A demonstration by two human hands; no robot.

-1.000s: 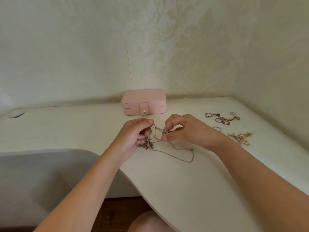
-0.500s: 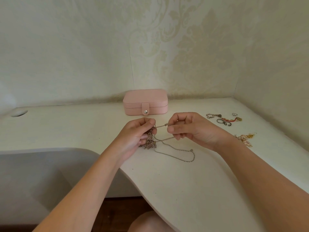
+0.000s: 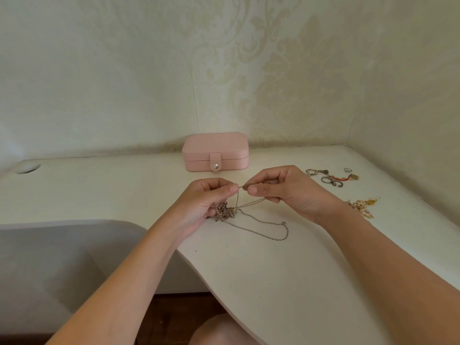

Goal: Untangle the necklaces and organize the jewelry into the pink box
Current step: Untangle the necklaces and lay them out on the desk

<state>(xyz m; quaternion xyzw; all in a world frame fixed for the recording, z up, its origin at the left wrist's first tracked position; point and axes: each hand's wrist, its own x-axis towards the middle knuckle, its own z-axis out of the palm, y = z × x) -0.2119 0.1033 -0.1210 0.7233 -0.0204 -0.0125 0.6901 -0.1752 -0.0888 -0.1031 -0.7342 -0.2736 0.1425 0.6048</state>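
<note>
Both hands are up just over the white tabletop (image 3: pixel 273 282). The left hand (image 3: pixel 206 200) pinches a tangled clump of thin metal necklaces (image 3: pixel 225 211). The right hand (image 3: pixel 286 190) pinches one chain pulled tight. The shut pink box (image 3: pixel 215 151) sits far behind.

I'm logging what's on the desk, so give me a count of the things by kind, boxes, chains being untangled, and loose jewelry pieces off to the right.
Pink box, shut: 1
Tangled chain bundle with its silver chain, held by the left hand and right hand: 1
Loose pieces at right, as far as I can tell: 5 (silver bracelet, small ring, red cord piece, dark curled piece, gold-pink cluster)
Total: 7
</note>
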